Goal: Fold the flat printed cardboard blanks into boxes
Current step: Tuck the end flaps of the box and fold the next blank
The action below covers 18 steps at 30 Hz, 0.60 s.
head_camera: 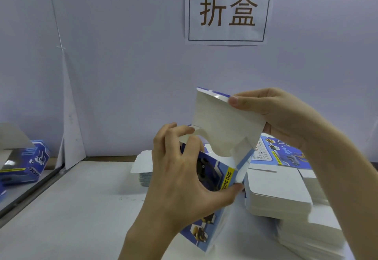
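Left hand (pixel 180 180) grips the half-formed blue printed cardboard box (pixel 216 175); right hand (pixel 272 114) pinches its white flap (pixel 223 124), probably the lid. Crease it squarely before tucking.

Packing workstation: white table (pixel 81 208), plain partition wall bearing a printed paper sign (pixel 228 9), stacks of flat white cardboard blanks (pixel 280 196)
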Available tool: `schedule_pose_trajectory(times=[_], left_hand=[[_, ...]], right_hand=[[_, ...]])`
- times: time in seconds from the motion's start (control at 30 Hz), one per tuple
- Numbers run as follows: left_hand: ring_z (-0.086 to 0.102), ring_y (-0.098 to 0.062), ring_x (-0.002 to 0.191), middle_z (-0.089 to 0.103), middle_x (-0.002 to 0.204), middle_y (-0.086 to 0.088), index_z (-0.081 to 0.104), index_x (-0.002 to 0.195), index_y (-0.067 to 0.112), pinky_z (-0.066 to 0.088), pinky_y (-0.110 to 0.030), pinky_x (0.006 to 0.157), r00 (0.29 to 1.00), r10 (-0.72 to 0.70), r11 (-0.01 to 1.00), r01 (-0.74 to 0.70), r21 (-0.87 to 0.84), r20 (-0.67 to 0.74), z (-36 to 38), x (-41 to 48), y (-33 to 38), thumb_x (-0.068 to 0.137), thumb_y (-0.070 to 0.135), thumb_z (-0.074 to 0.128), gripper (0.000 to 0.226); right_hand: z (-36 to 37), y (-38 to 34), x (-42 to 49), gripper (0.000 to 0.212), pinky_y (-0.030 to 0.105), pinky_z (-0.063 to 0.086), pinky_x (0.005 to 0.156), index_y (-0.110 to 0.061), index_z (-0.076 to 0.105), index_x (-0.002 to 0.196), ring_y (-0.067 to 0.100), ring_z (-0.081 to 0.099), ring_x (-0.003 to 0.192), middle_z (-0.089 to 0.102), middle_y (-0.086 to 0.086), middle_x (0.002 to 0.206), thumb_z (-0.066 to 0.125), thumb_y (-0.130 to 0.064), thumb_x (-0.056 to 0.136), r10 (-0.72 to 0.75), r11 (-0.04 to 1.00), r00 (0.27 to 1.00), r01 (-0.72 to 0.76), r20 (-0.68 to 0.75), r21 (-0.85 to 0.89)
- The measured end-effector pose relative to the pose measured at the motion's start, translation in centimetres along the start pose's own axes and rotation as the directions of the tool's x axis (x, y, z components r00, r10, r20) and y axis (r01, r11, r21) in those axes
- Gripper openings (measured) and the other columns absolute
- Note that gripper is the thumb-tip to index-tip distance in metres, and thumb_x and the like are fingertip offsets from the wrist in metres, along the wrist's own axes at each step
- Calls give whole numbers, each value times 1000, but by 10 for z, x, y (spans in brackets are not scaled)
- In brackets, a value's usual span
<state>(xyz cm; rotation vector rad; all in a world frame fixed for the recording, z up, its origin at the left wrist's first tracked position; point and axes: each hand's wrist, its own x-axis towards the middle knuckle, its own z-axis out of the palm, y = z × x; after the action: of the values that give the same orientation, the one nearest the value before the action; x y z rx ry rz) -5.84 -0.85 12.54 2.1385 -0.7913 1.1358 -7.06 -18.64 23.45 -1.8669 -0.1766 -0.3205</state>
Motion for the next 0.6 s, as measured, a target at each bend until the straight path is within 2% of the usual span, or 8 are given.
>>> schedule_pose_trajectory(times=[0.13, 0.2, 0.3, 0.43, 0.53, 0.6], left_hand=[[31, -23, 127, 46, 117, -3, 51, 88, 19, 40, -34, 99, 1000, -21, 1000, 21, 2, 9, -2, 0, -3, 55, 79, 57, 69], [31, -23, 128, 46, 116, -4, 50, 87, 20, 42, -38, 98, 999, -46, 999, 46, -5, 17, -4, 1, -5, 55, 79, 55, 67], [30, -26, 130, 48, 120, -8, 52, 87, 17, 44, -43, 97, 999, -53, 998, 54, 23, -4, -6, 2, -9, 56, 78, 54, 69], [33, -31, 130, 47, 120, -8, 52, 86, 16, 43, -43, 98, 999, -30, 999, 32, 42, -45, -4, 3, -8, 55, 75, 58, 68], [34, -31, 126, 48, 118, -8, 52, 87, 15, 44, -44, 94, 999, -5, 997, 8, 76, -49, -1, 2, -6, 54, 74, 60, 68], [35, -31, 125, 48, 118, -9, 52, 87, 15, 45, -44, 92, 999, -5, 997, 9, 79, -48, 0, 2, -6, 54, 73, 60, 68]], right_hand=[[4, 4, 3, 18, 34, 51, 73, -16, 78, 82, 23, 64, 75, 74, 13, 84, 68, -31, 84, -56, 998, 998, 56, -29, -4], [1, 7, 2, 25, 30, 55, 68, -21, 79, 85, 18, 66, 74, 73, 5, 83, 73, -42, 73, -85, 991, 996, 82, 23, 107], [-5, 17, -1, 33, 29, 58, 64, -23, 78, 92, 17, 72, 77, 75, 2, 90, 79, -40, 63, -99, 952, 989, 61, 113, 299], [7, 43, -9, 42, 23, 57, 64, -19, 74, 93, 15, 73, 78, 76, 2, 91, 82, -30, 53, 6, 987, 982, -36, 188, 154], [18, 51, -12, 43, 31, 61, 74, -18, 71, 101, 22, 72, 89, 75, 7, 97, 80, -22, 59, -4, 992, 983, -19, 182, 124], [22, 51, -13, 33, 33, 58, 77, -19, 70, 99, 23, 71, 89, 74, 10, 97, 79, -11, 68, -42, 997, 988, 32, 146, 67]])
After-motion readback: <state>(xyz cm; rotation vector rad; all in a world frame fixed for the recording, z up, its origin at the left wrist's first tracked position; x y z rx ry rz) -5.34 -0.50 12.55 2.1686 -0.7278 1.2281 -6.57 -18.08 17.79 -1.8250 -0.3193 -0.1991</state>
